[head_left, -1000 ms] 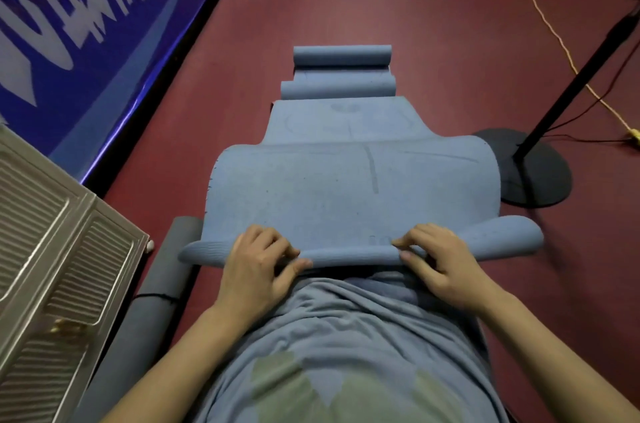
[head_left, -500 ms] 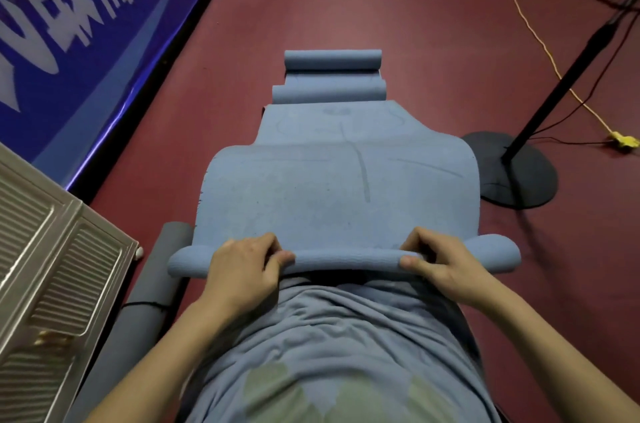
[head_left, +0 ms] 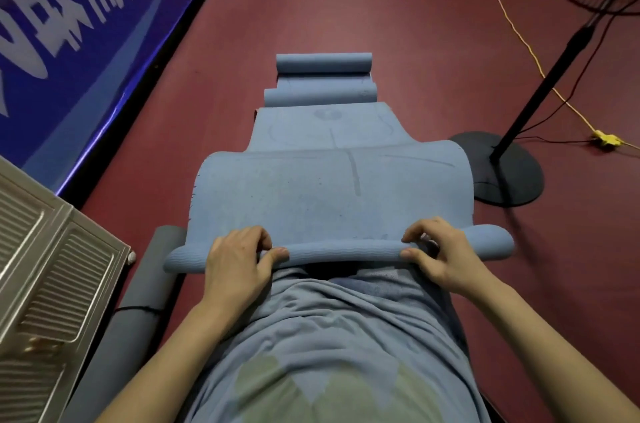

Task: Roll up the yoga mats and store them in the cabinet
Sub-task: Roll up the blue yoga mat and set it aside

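On floor, blue mat [head_left: 332, 201] rolled tighter, both hands gripping

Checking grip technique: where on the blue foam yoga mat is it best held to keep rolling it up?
Best on the blue foam yoga mat's rolled near edge, from the person's side, hands spread either side of centre. That is where the left hand and right hand pinch it; the roll is long and floppy.

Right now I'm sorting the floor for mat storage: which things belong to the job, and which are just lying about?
Job: blue yoga mat, gripped by left hand and right hand; rolled grey mat; metal cabinet.
Lying about: fan stand, yellow cord, blue banner.
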A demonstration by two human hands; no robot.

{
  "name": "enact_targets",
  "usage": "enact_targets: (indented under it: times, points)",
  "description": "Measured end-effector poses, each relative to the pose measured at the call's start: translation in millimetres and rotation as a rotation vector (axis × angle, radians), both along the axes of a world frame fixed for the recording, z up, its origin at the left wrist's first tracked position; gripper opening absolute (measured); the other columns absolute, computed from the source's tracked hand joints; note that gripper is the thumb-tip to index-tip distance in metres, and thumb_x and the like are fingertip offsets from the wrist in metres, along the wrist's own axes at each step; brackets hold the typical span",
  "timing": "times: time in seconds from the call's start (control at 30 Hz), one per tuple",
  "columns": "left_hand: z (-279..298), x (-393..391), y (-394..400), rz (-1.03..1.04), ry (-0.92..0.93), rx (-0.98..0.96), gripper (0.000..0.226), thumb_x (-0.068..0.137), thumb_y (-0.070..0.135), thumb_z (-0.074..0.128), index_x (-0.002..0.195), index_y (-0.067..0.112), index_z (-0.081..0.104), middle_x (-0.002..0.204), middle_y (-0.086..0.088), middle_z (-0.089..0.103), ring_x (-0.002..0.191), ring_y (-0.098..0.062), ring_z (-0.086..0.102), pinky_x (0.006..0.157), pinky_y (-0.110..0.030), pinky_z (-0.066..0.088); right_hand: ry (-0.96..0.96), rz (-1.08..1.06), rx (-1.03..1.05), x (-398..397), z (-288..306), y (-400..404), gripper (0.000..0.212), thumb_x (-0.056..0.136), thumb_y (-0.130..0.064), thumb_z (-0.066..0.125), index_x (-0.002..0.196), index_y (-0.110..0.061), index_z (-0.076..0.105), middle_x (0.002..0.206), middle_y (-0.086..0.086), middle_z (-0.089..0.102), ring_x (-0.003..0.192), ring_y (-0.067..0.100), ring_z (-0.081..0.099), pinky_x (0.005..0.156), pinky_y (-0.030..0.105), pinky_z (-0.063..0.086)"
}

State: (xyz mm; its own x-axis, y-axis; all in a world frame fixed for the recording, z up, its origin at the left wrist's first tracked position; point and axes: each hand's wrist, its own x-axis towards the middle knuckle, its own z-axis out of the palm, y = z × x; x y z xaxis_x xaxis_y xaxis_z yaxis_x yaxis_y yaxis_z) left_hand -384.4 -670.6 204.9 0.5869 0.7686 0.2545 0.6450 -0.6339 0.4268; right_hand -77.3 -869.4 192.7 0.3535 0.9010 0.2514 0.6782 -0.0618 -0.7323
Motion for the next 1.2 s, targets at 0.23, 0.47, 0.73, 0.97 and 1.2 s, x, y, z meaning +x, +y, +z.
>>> enact_targets:
  times: [0.23, 0.47, 0.73, 0.97, 1.2]
  points:
    - [6.5, 6.6, 7.8, 0.026, 0.016, 0.075, 0.034, 0.087, 0.052, 0.073, 0.073, 0.022, 0.062, 0.072, 0.011, 0.056, 0.078, -0.025, 0.052, 0.066, -0.036, 0.034, 0.222, 0.007, -0.154, 10.1, 6.3, 20.2, 0.017, 0.083, -0.025, 0.077, 0.088, -0.027, 0.061, 0.067, -0.005, 0.063, 0.061, 0.01, 0.05, 0.062, 0.031, 0.043]
    - [-3.2, 0.1, -5.4, -0.072, 0.102, 0.534, 0.037, 0.095, 0.047, 0.062, 0.074, 0.017, 0.07, 0.082, 0.001, 0.064, 0.082, -0.031, 0.051, 0.067, -0.042, 0.03, -0.198, -0.011, 0.094, 0.5, -12.5, 4.6, 0.024, 0.091, -0.036, 0.07, 0.079, -0.015, 0.065, 0.084, -0.006, 0.066, 0.087, 0.018, 0.055, 0.08, 0.035, 0.047]
    - [-2.1, -9.5, -3.5, -0.097, 0.182, 0.49, 0.033, 0.085, 0.052, 0.068, 0.088, 0.019, 0.072, 0.095, 0.003, 0.067, 0.105, -0.034, 0.056, 0.079, -0.043, 0.032, -0.54, -0.183, 0.029, -11.7, -9.8, -1.5, 0.039, 0.072, -0.053, 0.08, 0.085, -0.018, 0.072, 0.098, -0.004, 0.064, 0.108, 0.032, 0.049, 0.082, 0.044, 0.04]
    - [-6.7, 5.5, 4.7, -0.072, 0.148, 0.488, 0.028, 0.098, 0.032, 0.05, 0.086, 0.014, 0.069, 0.096, 0.002, 0.069, 0.11, -0.035, 0.054, 0.083, -0.044, 0.035, -0.618, -0.188, -0.052, -16.6, -4.7, 7.1, 0.03, 0.087, -0.045, 0.058, 0.087, -0.016, 0.068, 0.094, -0.005, 0.066, 0.103, 0.028, 0.052, 0.08, 0.039, 0.03]
    - [-1.9, 16.0, 20.0, -0.044, 0.201, 0.433, 0.035, 0.097, 0.035, 0.044, 0.078, 0.016, 0.067, 0.083, -0.001, 0.061, 0.081, -0.031, 0.049, 0.072, -0.043, 0.03, -0.593, -0.232, -0.084, -14.6, -4.3, 21.7, 0.027, 0.094, -0.032, 0.047, 0.08, -0.016, 0.063, 0.081, -0.002, 0.062, 0.084, 0.027, 0.051, 0.074, 0.037, 0.027]
